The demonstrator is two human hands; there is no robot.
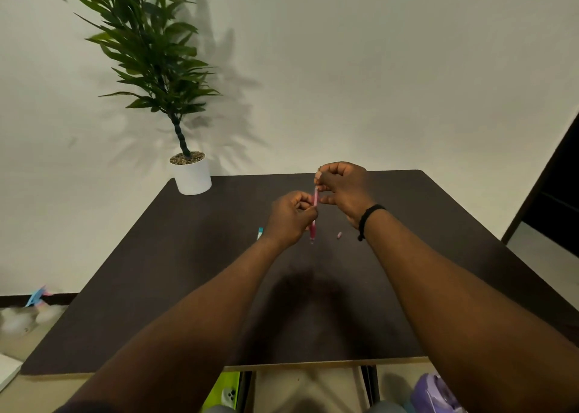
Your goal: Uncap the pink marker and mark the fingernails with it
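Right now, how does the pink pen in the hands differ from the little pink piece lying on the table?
The pink pen is long, thin and upright, pinched by the left hand and right hand. The little pink piece is a short stub, lying untouched on the dark table. Both are pink.

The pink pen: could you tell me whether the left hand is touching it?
Touching. The head view shows the left hand with its fingers curled round the pink pen at mid-barrel, with no gap between them.

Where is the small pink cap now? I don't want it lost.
In the head view the small pink cap lies loose on the dark table, just below the right hand and right of the pink pen.
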